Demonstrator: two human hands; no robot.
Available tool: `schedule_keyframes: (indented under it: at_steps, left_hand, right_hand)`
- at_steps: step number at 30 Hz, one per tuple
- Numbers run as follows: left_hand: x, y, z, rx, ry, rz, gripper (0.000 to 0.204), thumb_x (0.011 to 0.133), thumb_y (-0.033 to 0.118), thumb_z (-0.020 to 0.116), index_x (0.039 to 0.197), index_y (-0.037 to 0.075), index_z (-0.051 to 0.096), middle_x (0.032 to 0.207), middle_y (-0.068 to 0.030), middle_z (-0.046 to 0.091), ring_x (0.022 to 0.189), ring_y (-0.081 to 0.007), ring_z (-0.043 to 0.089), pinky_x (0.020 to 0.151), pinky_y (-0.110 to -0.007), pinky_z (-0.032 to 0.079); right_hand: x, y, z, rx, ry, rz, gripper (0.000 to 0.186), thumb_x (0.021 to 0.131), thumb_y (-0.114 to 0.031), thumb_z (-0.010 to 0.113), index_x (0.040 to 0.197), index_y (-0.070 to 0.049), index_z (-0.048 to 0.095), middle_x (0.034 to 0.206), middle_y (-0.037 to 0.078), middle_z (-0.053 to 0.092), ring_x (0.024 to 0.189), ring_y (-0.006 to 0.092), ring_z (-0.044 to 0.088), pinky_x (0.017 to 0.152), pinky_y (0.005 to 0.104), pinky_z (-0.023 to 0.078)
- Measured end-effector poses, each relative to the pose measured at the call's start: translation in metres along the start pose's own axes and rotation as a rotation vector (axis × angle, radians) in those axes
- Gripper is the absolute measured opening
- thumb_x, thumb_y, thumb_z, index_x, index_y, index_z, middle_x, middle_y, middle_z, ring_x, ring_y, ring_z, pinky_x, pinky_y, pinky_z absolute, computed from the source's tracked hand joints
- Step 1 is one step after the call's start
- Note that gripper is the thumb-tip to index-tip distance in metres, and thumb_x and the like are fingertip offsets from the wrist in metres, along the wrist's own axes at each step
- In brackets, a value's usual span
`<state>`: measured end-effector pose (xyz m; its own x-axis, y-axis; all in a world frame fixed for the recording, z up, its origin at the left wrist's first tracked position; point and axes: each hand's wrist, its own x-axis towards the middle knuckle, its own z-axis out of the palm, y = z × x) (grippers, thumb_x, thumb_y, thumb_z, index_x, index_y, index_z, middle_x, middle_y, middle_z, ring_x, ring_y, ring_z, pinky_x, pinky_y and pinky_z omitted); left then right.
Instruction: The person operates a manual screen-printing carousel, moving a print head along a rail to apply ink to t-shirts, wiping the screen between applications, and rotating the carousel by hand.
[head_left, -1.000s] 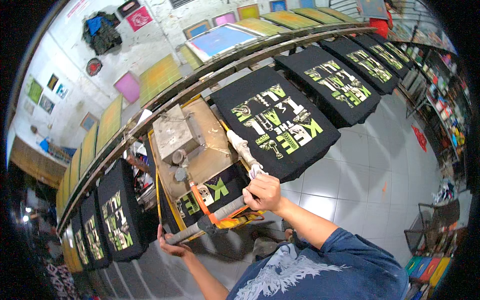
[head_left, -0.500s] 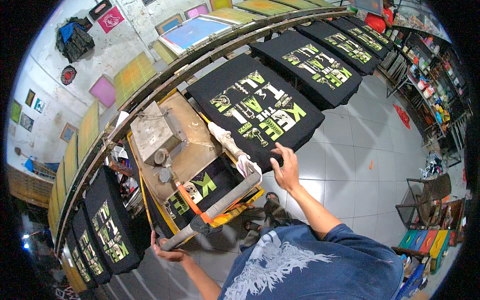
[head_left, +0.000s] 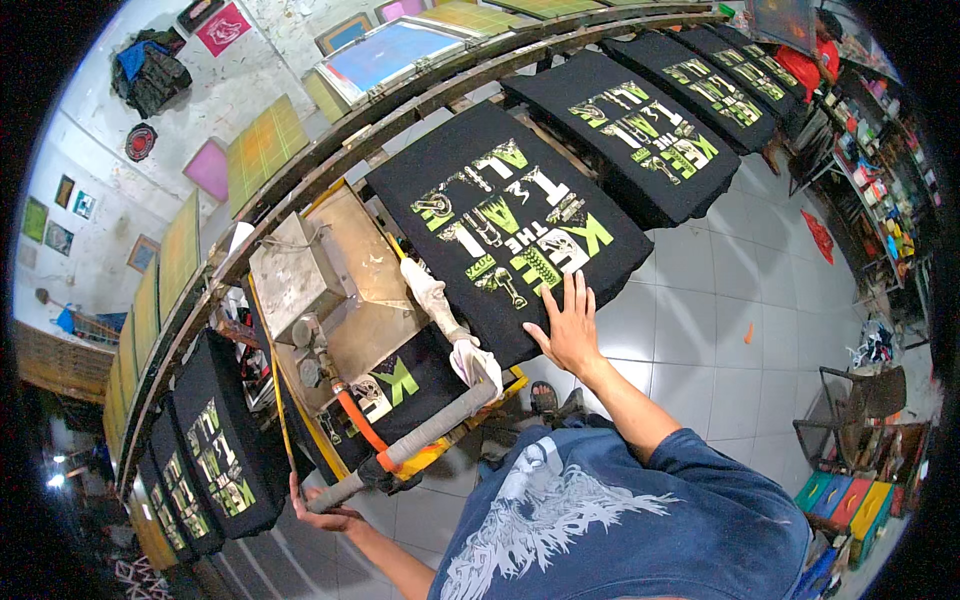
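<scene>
My left hand [head_left: 322, 514] grips the lower left end of a grey-wrapped bar [head_left: 418, 440] on a metal heating unit [head_left: 365, 260] with an orange hose, yellow frame and white cloth-wrapped part [head_left: 430, 300]. Part of a printed black shirt [head_left: 420, 355] shows beneath the unit. To its right, my right hand [head_left: 567, 330] rests with fingers spread on the lower edge of a black shirt [head_left: 450, 160] printed in green and white, stretched over a flat board. More printed shirts [head_left: 645, 130] line the rail on both sides.
A long metal rail [head_left: 550, 35] curves behind the shirts, with screen frames [head_left: 385, 55] along the wall. A person in red [head_left: 800, 65] is at the far right end. Crowded shelves [head_left: 870, 190], a chair [head_left: 865, 400] and coloured boards [head_left: 840, 495] stand at right; tiled floor lies below.
My right hand has let go of the grey bar and moved up and right onto the printed shirt, its fingers now spread. My left hand stays on the bar, slightly further left in view.
</scene>
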<state>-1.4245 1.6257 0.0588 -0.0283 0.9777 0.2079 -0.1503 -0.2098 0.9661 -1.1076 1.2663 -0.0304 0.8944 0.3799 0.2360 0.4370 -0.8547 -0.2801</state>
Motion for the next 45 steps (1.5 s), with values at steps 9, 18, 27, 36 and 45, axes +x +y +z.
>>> schedule_keyframes:
  at_steps: [9,18,27,36,45]
  left_hand:
    - [0.001,-0.003,-0.004,0.007,0.002,0.021,0.065,0.106,0.048,0.033,0.135,-0.002,0.063,0.061,0.0081,0.024,0.053,-0.0067,0.025,0.051,-0.026,0.022]
    - [0.002,-0.007,-0.011,-0.038,-0.034,0.004,0.062,0.107,0.045,0.035,0.135,-0.002,0.063,0.064,0.0079,0.023,0.056,-0.0061,0.024,0.053,-0.026,0.021]
    - [-0.004,0.003,-0.003,-0.014,-0.013,-0.050,0.060,0.106,0.044,0.037,0.135,-0.001,0.063,0.062,0.0081,0.022,0.055,-0.0066,0.025,0.054,-0.027,0.022]
    - [-0.007,0.009,0.008,-0.010,0.049,-0.030,0.062,0.105,0.045,0.036,0.135,-0.003,0.062,0.060,0.0078,0.024,0.053,-0.0069,0.024,0.052,-0.027,0.021]
    - [0.007,-0.014,-0.022,-0.026,-0.036,-0.069,0.062,0.104,0.049,0.034,0.132,0.005,0.068,0.071,0.0051,0.039,0.064,-0.0109,0.035,0.061,-0.027,0.034]
  right_hand:
    - [0.011,0.005,-0.004,0.049,0.033,-0.020,0.070,0.098,-0.052,0.063,0.145,-0.001,0.054,0.162,0.036,0.026,0.152,0.0518,0.020,0.123,0.0626,0.018]
    - [0.028,-0.003,-0.009,0.070,-0.010,-0.051,0.073,0.101,-0.053,0.060,0.151,-0.001,0.048,0.164,0.035,0.024,0.153,0.0513,0.019,0.123,0.0621,0.018]
    - [0.039,-0.004,0.005,0.043,-0.035,-0.079,0.076,0.101,-0.055,0.058,0.153,0.000,0.047,0.165,0.036,0.021,0.155,0.0511,0.016,0.122,0.0634,0.018]
    - [0.051,-0.010,0.000,0.080,-0.030,-0.084,0.080,0.102,-0.055,0.057,0.158,-0.002,0.039,0.165,0.033,0.024,0.156,0.0486,0.016,0.124,0.0621,0.016]
    - [0.067,-0.016,0.006,0.055,-0.036,-0.243,0.075,0.104,-0.053,0.053,0.161,-0.008,0.036,0.157,0.023,0.045,0.153,0.0442,0.027,0.126,0.0615,0.015]
